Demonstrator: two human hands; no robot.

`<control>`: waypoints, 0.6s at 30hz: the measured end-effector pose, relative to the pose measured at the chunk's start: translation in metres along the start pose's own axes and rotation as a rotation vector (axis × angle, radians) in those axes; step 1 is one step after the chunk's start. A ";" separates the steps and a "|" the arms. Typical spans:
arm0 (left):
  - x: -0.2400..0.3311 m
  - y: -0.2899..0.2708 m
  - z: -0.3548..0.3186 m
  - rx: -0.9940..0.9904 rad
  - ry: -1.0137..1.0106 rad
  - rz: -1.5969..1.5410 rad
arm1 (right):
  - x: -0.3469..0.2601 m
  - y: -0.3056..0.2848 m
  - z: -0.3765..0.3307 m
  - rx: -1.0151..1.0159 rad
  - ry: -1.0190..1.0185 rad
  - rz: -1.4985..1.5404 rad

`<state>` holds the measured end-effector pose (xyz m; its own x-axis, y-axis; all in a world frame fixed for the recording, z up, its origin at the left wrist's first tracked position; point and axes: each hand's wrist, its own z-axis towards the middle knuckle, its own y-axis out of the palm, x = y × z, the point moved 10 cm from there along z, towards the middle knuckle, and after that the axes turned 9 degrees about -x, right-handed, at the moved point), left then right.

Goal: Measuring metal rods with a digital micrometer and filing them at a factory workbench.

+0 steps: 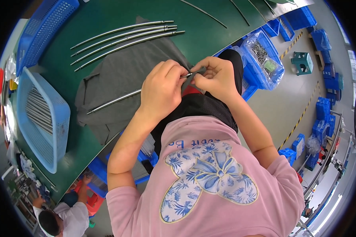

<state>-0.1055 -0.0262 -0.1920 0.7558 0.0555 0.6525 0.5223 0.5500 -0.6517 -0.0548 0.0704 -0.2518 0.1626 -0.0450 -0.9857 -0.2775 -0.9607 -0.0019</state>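
Note:
My left hand (162, 87) is closed round a thin shiny metal rod (114, 102), close to its right end. The rod's other end reaches left over a dark grey cloth (118, 79) on the table. At the rod's right tip, my right hand (217, 79) pinches a fold of grey cloth, which lies against the tip. The fingers partly hide where cloth and rod meet. Beyond my hands, several similar metal rods (124, 37) lie side by side, partly on the cloth and partly on the green table.
A light blue basket (61, 134) of metal rods stands at the left, with a darker blue basket (31, 43) behind it. Right of the table is a blue bin (251, 75) of small metal parts in plastic. A co-worker (63, 219) sits at the lower left.

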 end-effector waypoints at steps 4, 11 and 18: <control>0.001 0.002 -0.001 -0.007 0.006 0.038 | 0.011 -0.005 0.005 0.058 0.012 0.062; 0.000 0.001 -0.001 -0.011 -0.006 0.034 | 0.004 -0.011 -0.006 0.248 -0.174 -0.037; -0.003 -0.006 -0.004 -0.004 -0.029 0.025 | -0.025 -0.024 -0.012 0.142 -0.419 -0.170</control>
<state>-0.1091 -0.0332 -0.1911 0.7569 0.0939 0.6467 0.5046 0.5448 -0.6697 -0.0407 0.0911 -0.2250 -0.1710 0.2517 -0.9526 -0.4114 -0.8967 -0.1631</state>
